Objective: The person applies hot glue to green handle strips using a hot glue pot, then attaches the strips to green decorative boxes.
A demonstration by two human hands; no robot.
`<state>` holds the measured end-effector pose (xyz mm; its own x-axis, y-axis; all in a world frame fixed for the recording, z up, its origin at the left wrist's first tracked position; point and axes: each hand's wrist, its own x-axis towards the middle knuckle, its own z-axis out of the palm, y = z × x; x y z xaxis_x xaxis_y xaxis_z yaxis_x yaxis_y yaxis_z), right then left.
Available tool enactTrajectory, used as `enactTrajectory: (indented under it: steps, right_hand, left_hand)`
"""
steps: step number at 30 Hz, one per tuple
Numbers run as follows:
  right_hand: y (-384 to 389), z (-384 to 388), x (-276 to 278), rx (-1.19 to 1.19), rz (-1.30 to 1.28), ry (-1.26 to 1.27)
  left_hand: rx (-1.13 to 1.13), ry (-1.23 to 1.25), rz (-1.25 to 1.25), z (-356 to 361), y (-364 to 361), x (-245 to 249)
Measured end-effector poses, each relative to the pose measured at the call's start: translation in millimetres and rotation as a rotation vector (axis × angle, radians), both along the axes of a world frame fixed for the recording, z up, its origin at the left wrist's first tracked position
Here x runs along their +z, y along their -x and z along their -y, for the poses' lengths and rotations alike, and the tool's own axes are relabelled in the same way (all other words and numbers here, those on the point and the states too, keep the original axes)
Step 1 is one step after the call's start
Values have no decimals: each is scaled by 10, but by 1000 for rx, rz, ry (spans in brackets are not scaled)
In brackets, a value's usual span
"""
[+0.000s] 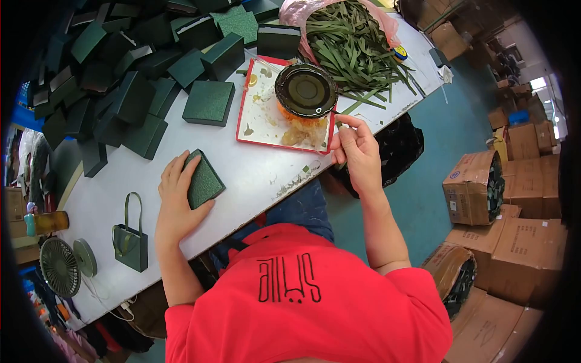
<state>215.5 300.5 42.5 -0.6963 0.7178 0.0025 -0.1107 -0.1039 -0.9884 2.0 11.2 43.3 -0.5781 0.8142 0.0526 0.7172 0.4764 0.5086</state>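
Green box (204,176) flat on white surface (254,170), left hand (177,207) clamped round it, thumb at lower edge. Right hand (358,151) at box's 3 o'clock, fingertips pinched together by tray (261,124) corner. Black pot (305,91) on tray; green strips (351,42) at its 1 o'clock, box heap (121,78) at 9.

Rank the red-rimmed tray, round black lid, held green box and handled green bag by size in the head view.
1. Red-rimmed tray.
2. Round black lid.
3. Held green box and handled green bag look alike; unranked.
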Motion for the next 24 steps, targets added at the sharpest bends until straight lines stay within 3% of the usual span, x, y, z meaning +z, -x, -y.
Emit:
enactTrajectory:
  steps: [4, 24]
  right_hand:
    - [71, -22, -20, -1, 57, 151]
    - [332, -117, -34, -88, 188, 204]
  left_hand:
    - [-30, 27, -4, -57, -6, 15]
    - [-38, -20, -30, -108, 16, -31]
